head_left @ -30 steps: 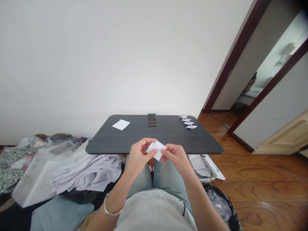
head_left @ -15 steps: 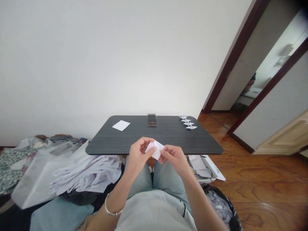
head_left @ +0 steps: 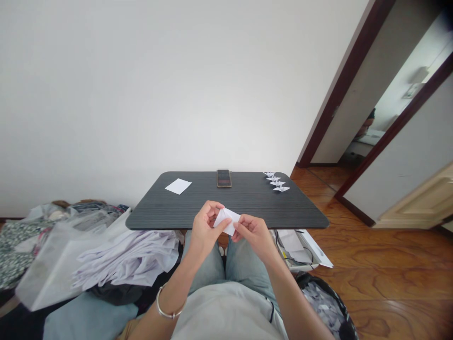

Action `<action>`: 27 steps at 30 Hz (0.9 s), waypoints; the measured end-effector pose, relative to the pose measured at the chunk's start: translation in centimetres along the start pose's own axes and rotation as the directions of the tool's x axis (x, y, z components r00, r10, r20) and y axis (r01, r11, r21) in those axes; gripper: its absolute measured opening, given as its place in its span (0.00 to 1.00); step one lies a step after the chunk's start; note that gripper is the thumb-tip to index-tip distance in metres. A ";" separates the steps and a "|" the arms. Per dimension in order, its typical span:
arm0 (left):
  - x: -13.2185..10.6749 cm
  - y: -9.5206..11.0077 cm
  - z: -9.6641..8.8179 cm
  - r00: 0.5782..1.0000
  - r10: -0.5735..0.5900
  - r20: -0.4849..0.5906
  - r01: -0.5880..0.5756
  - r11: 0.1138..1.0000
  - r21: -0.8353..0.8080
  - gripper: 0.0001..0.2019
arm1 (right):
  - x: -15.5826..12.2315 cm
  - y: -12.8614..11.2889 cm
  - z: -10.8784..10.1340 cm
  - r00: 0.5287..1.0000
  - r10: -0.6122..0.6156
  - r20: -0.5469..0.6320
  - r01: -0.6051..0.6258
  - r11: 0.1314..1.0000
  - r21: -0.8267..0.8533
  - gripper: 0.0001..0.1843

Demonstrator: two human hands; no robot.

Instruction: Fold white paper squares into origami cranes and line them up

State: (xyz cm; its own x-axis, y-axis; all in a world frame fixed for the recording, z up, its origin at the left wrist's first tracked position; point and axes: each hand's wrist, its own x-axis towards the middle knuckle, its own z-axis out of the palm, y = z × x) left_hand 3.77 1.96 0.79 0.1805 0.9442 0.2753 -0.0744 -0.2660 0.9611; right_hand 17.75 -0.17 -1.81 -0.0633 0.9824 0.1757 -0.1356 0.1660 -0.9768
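Observation:
Between my two hands is a small folded piece of white paper, held just above the near edge of the dark table. My left hand pinches its left side, thumb on the face turned to me and fingers behind. On the right side, my right hand grips the lower corner between thumb and fingers. Several folded paper cranes stand in a row at the table's far right. A flat white sheet of paper lies at the left of the tabletop.
A phone sits at the table's back middle, near the wall. Folded white clothes and other fabrics are piled at left. Under the table's right side is a white box with papers and cables; a black bag of paper scraps stands nearer.
The folded paper has turned slightly, and its lower point shows less below my fingers. Both hands keep their grip and have shifted only a little.

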 end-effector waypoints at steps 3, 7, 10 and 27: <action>0.2 -0.2 -0.1 1.000 -0.022 -0.017 0.022 0.999 -0.046 0.18 | 0.0 0.1 0.0 1.000 0.015 0.018 -0.015 1.000 0.003 0.18; 0.5 -0.6 -0.4 0.993 -0.109 -0.044 0.103 0.989 -0.106 0.13 | 0.1 0.3 0.1 0.998 0.040 0.049 -0.041 0.999 0.012 0.18; 0.7 -0.8 -0.5 0.985 -0.157 -0.069 0.144 0.977 -0.155 0.12 | 0.2 0.5 0.2 0.999 0.032 0.042 -0.033 0.999 0.034 0.18; 0.5 -2.4 -0.3 0.999 -0.013 -0.031 0.015 0.998 0.067 0.13 | 1.6 1.5 1.1 0.988 -0.131 -0.082 0.119 0.984 -0.132 0.13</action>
State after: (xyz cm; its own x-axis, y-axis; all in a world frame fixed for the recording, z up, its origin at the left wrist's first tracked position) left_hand 3.76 3.11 -1.34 0.1510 0.9532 0.2618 -0.0063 -0.2639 0.9645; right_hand 16.34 1.53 -2.82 0.0367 0.9559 0.2915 -0.0106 0.2920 -0.9564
